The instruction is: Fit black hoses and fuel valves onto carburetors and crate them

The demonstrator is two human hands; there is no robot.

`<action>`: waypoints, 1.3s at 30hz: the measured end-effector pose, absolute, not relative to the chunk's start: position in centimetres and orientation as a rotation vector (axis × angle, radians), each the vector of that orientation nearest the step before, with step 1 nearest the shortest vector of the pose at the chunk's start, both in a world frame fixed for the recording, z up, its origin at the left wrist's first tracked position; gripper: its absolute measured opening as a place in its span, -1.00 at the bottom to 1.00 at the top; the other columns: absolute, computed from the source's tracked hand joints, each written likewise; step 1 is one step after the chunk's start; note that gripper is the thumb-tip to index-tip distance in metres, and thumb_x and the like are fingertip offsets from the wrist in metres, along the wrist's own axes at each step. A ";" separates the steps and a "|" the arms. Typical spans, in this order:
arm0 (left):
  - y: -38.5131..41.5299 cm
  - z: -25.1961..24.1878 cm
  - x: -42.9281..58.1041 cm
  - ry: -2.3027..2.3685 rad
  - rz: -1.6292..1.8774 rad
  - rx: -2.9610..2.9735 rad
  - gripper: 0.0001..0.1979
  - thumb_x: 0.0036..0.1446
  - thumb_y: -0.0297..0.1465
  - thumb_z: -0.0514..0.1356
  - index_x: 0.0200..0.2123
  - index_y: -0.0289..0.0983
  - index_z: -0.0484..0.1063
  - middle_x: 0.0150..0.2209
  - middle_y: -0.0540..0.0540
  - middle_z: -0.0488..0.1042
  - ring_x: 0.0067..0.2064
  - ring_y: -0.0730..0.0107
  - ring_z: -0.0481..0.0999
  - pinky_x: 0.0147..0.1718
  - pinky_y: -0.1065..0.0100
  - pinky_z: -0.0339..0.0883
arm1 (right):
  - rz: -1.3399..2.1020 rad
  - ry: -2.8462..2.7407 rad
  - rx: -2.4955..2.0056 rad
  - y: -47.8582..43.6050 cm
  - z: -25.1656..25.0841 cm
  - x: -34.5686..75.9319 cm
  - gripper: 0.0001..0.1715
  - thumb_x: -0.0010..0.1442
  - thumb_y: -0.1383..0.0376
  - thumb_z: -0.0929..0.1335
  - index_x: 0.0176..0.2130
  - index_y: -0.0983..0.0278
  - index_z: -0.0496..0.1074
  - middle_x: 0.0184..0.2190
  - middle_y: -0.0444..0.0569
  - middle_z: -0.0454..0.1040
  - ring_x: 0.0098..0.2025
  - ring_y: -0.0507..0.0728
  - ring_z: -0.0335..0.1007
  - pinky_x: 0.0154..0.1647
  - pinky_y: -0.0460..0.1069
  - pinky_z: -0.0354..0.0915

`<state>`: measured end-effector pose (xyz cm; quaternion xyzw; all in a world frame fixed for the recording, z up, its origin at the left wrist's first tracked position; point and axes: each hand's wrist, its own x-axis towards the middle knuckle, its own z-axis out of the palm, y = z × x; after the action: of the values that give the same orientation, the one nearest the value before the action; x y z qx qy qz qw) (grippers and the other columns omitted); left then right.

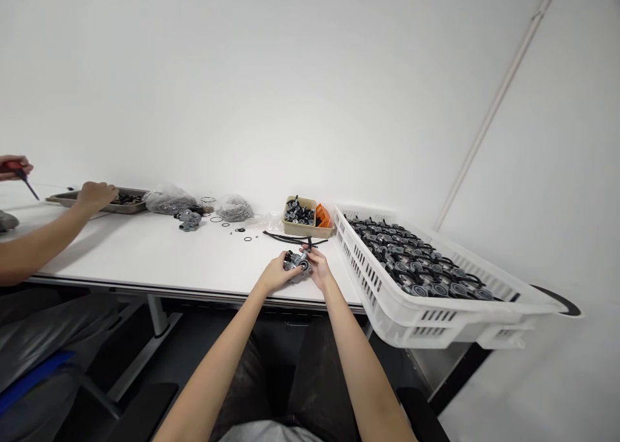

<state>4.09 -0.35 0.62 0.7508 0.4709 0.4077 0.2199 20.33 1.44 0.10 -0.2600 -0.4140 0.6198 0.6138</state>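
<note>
A small grey metal carburetor [302, 265] with black fittings is held just above the near edge of the white table. My left hand [276, 274] is closed on its left side, thumb across the front. On the right side, the fingers of my right hand [320, 269] are closed at the carburetor's edge, by the base of a short black hose [309, 242] that sticks up from it. Their exact grip is partly hidden. Just behind my hands lie loose black hoses [285, 238] on the table.
At right, a white slatted crate [368, 287] holds rows of carburetors with hoses. A beige bin [290, 227] of black-and-grey parts stands behind, beside an orange basket [323, 216]. Leftward are bags [235, 208], rings [248, 239] and another carburetor [188, 220]. A co-worker's hand holds a screwdriver [22, 173].
</note>
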 end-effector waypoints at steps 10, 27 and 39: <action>-0.4 0.6 4.1 1.303 1.140 2.073 -0.35 -0.04 0.00 0.21 0.01 -0.32 0.31 -0.17 -0.23 0.53 -0.21 0.12 0.51 -0.25 0.23 0.33 | 1.408 -0.945 -0.626 1.2 0.4 20.1 -0.71 -0.13 0.28 0.48 -0.29 0.24 0.54 -0.32 -0.09 0.57 -0.36 0.04 0.42 -0.43 -0.12 0.24; -0.2 0.5 4.0 1.323 1.134 2.030 -0.28 -0.08 0.00 0.24 0.06 -0.35 0.30 -0.16 -0.27 0.53 -0.20 0.07 0.51 -0.23 0.20 0.34 | 1.497 -0.928 -0.674 0.9 0.7 20.3 -0.69 0.01 0.13 0.34 -0.27 0.25 0.51 -0.44 -0.06 0.56 -0.49 0.08 0.37 -0.50 -0.06 0.22; -0.3 0.6 4.0 1.312 1.155 2.016 -0.31 -0.09 -0.01 0.24 0.01 -0.36 0.34 -0.18 -0.26 0.54 -0.21 0.08 0.52 -0.25 0.21 0.35 | 1.458 -0.960 -0.669 1.5 0.1 20.4 -0.63 -0.06 0.21 0.38 -0.21 0.29 0.54 -0.37 -0.02 0.58 -0.38 0.10 0.44 -0.47 -0.08 0.22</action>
<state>4.05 -0.26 0.59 0.7345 0.4781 0.4207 0.2345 20.37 1.53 0.14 -0.2878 -0.4130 0.6275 0.5939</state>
